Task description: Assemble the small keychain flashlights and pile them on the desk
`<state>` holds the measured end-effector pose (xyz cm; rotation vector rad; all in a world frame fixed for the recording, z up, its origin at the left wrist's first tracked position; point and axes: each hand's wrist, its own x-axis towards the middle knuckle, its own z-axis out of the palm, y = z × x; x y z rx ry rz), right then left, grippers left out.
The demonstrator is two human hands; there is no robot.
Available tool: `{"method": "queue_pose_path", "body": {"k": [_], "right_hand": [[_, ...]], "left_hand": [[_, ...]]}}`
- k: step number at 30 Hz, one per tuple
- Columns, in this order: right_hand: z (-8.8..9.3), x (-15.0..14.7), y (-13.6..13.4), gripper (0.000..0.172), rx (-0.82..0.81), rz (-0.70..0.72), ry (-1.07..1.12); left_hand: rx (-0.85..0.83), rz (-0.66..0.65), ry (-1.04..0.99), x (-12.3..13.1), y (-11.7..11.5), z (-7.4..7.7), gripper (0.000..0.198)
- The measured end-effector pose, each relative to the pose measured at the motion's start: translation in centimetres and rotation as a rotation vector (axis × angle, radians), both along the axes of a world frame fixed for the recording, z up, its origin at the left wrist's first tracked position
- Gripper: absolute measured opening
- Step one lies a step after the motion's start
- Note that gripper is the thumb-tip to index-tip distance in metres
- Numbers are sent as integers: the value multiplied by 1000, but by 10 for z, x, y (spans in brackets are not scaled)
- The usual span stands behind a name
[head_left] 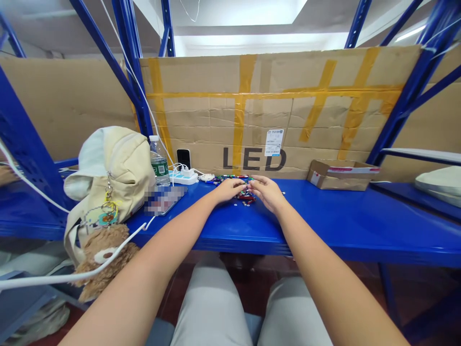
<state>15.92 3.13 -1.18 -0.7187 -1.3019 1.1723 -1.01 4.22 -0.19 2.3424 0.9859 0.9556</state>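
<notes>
Both hands meet over a pile of small coloured parts (246, 197), red, green and blue, on the blue table (324, 216). My left hand (229, 189) reaches in from the left, its fingers bent together at the pile. From the right comes my right hand (265, 191), fingertips pinched close to those of the left. Whatever sits between the fingertips is too small to name. A few tiny pale pieces (236, 204) lie on the table just in front of the pile.
At the left stand a cream backpack (126, 168) with a plush bear (104, 254), a water bottle (159, 166), a phone (183, 158) and a white power strip (183, 177). A white cable crosses the left forearm's side. An open cardboard box (340, 175) sits at the back right.
</notes>
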Motion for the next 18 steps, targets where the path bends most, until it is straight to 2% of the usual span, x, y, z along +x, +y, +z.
{"method": "queue_pose_path", "body": {"k": [3,7,10,12,14,18], "right_hand": [[-1,1,-1,42,51,30,-103],[-1,3,-1,36,161,-95,-354],[0,4,-1,34,215,-201,-427],[-1,5,1,33,242,-282,-451],[-3,5,3,32,256,-349,-461],[-8,4,5,28,238,-340,-527]], "left_hand": [[-102,-73,6,0,-1,-1,31],[-204,-100,29,2,-3,-2,28],[-166,-85,-4,5,-3,-1,25],[-110,-37,-42,6,-2,0,30],[-41,11,-67,5,-1,0,28],[84,3,-17,2,1,1,20]]}}
